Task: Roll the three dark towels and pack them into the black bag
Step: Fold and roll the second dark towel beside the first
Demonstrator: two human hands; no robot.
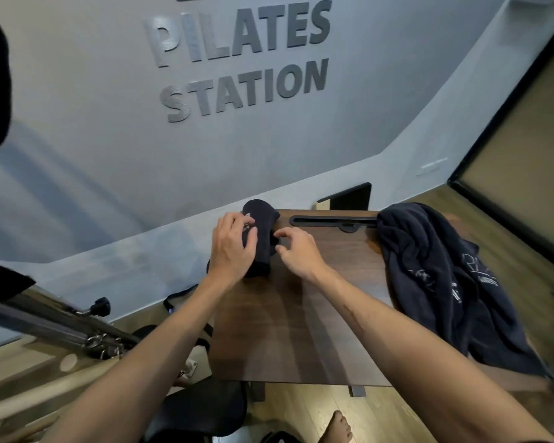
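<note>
While left hand (232, 247) grips rolled towel (259, 238), hiding its middle, right hand (296, 251) pinches edge.

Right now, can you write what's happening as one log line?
step: rolling | left hand: grips rolled towel | right hand: fingers curled at roll's edge | unrolled towels: heaped on table | bag: not identified

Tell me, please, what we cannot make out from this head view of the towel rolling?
- Black bag: none clearly shows; dark shapes under the table are cut off by its edge and the left arm.
- Towel count: the heap on the right may be one towel or more; its folds hide that.
- Rolled towel: the left hand covers its near side, so its grip is unclear.
- Right hand: contact with the roll is uncertain.
</note>
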